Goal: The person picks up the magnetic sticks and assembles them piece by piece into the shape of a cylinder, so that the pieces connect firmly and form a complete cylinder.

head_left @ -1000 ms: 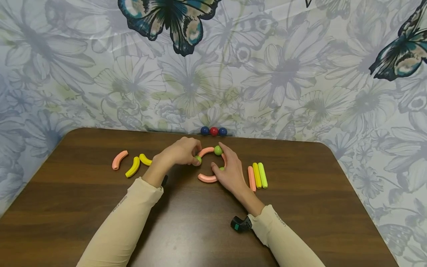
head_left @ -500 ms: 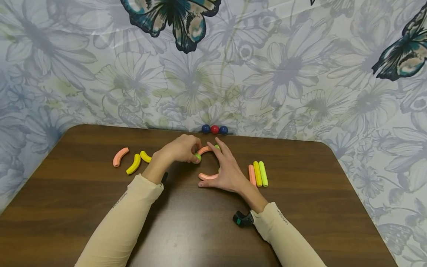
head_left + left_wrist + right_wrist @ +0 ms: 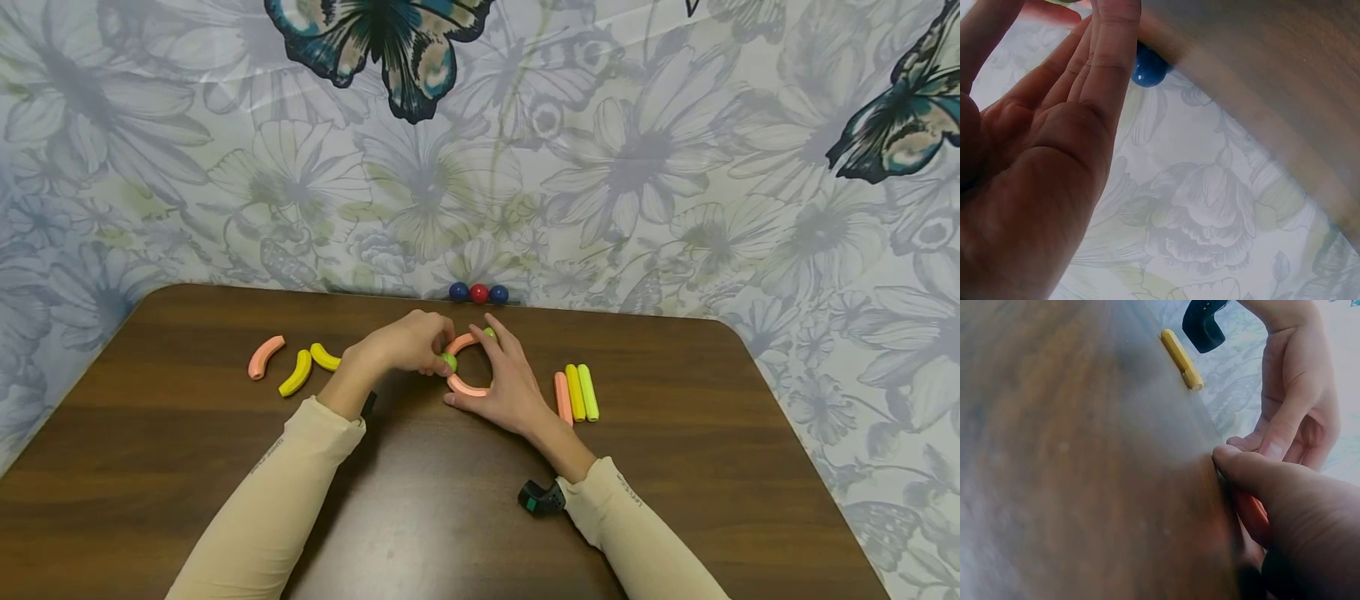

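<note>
A ring of pink curved sticks and green balls lies on the table. In the head view my left hand (image 3: 408, 342) pinches the green ball (image 3: 450, 362) at its left side. The upper pink curved stick (image 3: 462, 342) and the lower pink curved stick (image 3: 467, 387) meet that ball. My right hand (image 3: 510, 383) spans the ring, thumb along the lower stick and fingers at the top, near another green ball (image 3: 490, 332). The ring's right side is hidden beneath it. In the right wrist view, the thumb touches a pink piece (image 3: 1252, 515).
Left on the table (image 3: 420, 500) are a loose pink curved stick (image 3: 266, 357) and two yellow curved sticks (image 3: 296, 374). Straight pink, yellow (image 3: 575, 392) and green sticks lie right. A red ball (image 3: 479, 293) sits between two blue balls at the far edge.
My right thumb has moved from inside the ring to its lower outside. The lower pink curved stick has shifted up and left, closing the gap to the green ball. My left hand keeps its pinch.
</note>
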Demonstrator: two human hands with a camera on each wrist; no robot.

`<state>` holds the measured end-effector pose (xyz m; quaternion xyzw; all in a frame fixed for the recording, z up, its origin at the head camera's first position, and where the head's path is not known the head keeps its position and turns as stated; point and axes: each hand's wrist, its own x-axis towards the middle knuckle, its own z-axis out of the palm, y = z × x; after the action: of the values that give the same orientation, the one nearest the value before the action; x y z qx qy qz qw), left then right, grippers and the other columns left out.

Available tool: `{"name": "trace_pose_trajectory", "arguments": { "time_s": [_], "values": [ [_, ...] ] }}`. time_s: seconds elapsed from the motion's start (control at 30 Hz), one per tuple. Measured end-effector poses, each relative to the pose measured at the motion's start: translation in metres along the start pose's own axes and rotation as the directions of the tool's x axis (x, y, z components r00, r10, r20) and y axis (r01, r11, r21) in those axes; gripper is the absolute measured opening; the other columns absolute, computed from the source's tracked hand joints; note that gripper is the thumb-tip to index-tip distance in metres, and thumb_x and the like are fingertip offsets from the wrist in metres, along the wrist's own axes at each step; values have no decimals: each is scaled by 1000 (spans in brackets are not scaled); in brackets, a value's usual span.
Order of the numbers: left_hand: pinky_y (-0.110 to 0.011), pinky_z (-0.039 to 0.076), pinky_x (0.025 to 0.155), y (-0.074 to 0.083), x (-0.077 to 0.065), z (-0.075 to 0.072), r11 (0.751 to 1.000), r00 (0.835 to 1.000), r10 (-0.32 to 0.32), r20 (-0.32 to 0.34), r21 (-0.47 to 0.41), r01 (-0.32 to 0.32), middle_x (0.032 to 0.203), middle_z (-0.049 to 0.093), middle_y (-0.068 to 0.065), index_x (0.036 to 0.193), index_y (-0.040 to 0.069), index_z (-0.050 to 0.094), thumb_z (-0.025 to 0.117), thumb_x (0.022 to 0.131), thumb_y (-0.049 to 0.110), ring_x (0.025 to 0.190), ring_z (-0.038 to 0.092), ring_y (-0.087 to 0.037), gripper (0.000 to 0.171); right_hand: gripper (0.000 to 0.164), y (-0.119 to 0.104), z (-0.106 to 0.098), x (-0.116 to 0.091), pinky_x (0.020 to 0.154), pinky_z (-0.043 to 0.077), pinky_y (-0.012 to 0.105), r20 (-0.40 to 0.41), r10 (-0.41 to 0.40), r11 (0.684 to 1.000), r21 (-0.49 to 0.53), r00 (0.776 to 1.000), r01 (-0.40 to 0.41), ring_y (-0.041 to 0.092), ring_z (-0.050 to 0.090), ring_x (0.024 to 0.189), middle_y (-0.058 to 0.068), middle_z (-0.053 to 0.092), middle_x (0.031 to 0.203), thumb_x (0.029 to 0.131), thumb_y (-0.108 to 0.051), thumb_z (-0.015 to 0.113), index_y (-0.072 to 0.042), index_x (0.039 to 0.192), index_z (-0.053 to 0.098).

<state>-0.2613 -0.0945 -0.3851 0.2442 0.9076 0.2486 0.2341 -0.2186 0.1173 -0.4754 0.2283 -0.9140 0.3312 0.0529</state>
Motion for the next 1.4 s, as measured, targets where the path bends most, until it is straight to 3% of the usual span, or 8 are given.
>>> {"name": "trace_pose_trajectory", "arguments": {
  "time_s": [0.27, 0.63, 0.83, 1.0, 1.13, 1.4],
  "values": [
    [-26, 52, 63, 3, 0, 1, 1000, 1000, -1, -15, -6, 0, 77, 70, -6, 120, -1, 66, 82, 92, 14, 66, 69, -18, 35, 105, -2, -1, 1, 119, 40, 58, -1, 10, 1000, -21, 1000, -10, 30, 24, 160, 7, 21, 175, 80, -57, 88, -12, 162, 41],
    [-29, 56, 66, 8, 4, 8, 998, 997, -59, -58, 20, 60, 94, 69, -9, 120, 1, 67, 87, 88, 19, 73, 69, -18, 42, 106, -12, 0, -3, 116, 45, 55, -18, 67, 991, -112, 998, -68, 33, 33, 154, 13, 33, 168, 81, -68, 81, -9, 160, 43],
    [-36, 57, 80, 2, 5, 7, 997, 993, -58, -106, 53, 64, 101, 71, -11, 118, 2, 71, 87, 88, 16, 90, 67, -23, 36, 87, -14, -1, -4, 115, 46, 53, -56, 98, 993, -64, 994, -102, 31, 43, 146, 13, 45, 157, 94, -64, 69, -6, 155, 50],
    [-38, 57, 80, -3, 7, 7, 996, 982, -63, -176, 45, 72, 101, 71, -11, 114, 2, 73, 88, 87, 12, 90, 66, -25, 33, 57, -14, -2, -4, 111, 48, 49, -119, 99, 995, -6, 988, -100, 30, 53, 132, 13, 62, 139, 104, -43, 66, -2, 144, 62],
    [-39, 55, 80, -5, 8, 7, 995, 974, -51, -219, 72, 68, 100, 70, -11, 117, 0, 73, 88, 86, 9, 90, 62, -24, 36, 39, -16, -4, -3, 107, 50, 48, -142, 93, 995, -10, 985, -95, 30, 57, 124, 12, 68, 130, 102, -27, 70, -3, 133, 69],
    [-38, 54, 80, -10, 8, 8, 994, 972, -58, -228, 79, 78, 104, 70, -11, 118, 0, 72, 88, 86, 12, 88, 62, -23, 38, 40, -16, -19, -4, 103, 52, 51, -141, 128, 991, 50, 982, -123, 31, 62, 120, 12, 72, 129, 105, -29, 67, -4, 136, 68]
  ]
}}
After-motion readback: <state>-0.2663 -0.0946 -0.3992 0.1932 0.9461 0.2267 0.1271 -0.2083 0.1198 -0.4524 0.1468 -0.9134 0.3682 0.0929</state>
